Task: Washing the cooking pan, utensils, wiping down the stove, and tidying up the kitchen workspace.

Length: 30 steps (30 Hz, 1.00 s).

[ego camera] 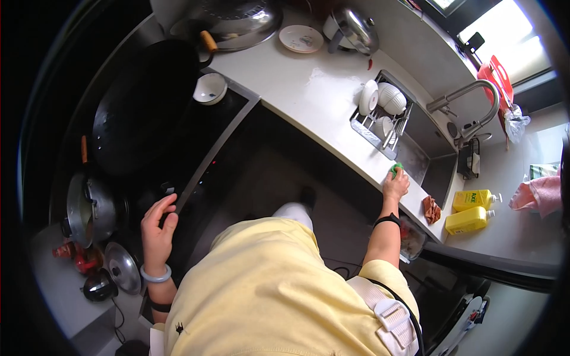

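At the front edge of the white counter [338, 129], beside the sink, my right hand [396, 186] grips a bunched green cloth or scouring pad [395, 168]. Part of the green piece is hidden under my fingers. My left hand [159, 229] is held over the stove side, thumb apart from slightly curled fingers, with nothing in it. Left of that hand sits a steel pot [102, 213]; a round metal lid [127, 271] leans near the wrist. A crumpled brown cloth [431, 210] lies on the counter close to my right hand.
A large black wok [142, 107] and a white bowl [210, 88] occupy the black cooktop. Bowls stand in a dish rack [369, 133] over the sink [412, 153], below a curved faucet [485, 84]. Two yellow bottles [467, 220], a plate [301, 38] and a steel lidded pot [352, 31] are around.
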Tool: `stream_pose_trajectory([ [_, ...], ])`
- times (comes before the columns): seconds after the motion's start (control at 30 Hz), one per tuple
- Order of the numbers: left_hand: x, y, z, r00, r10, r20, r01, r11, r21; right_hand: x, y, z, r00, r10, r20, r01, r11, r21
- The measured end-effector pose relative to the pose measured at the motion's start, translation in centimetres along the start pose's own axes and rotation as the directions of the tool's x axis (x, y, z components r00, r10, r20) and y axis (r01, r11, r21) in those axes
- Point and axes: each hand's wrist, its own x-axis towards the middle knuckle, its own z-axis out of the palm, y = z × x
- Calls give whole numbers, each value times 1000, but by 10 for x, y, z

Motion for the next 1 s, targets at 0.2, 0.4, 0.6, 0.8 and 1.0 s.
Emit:
stream_pose_trajectory([
  [0.2, 58, 60, 120, 989, 71, 132, -67, 997, -36, 50, 28, -5, 990, -139, -20, 137, 986, -100],
  [0.4, 129, 122, 274, 924, 133, 359, -46, 969, -241, 144, 95, 31, 979, -162, 127, 79, 866, 495],
  [0.6, 165, 180, 466, 750, 445, 490, -471, 879, -77, 192, 93, 53, 883, 17, 470, -101, 983, 154],
  [0.8, 231, 163, 565, 582, 478, 658, -670, 740, 55, 204, 105, 85, 781, 95, 618, -174, 982, 69],
  [1.0, 270, 158, 587, 356, 429, 830, -726, 686, -43, 181, 81, 71, 847, -69, 527, -281, 784, 554],
])
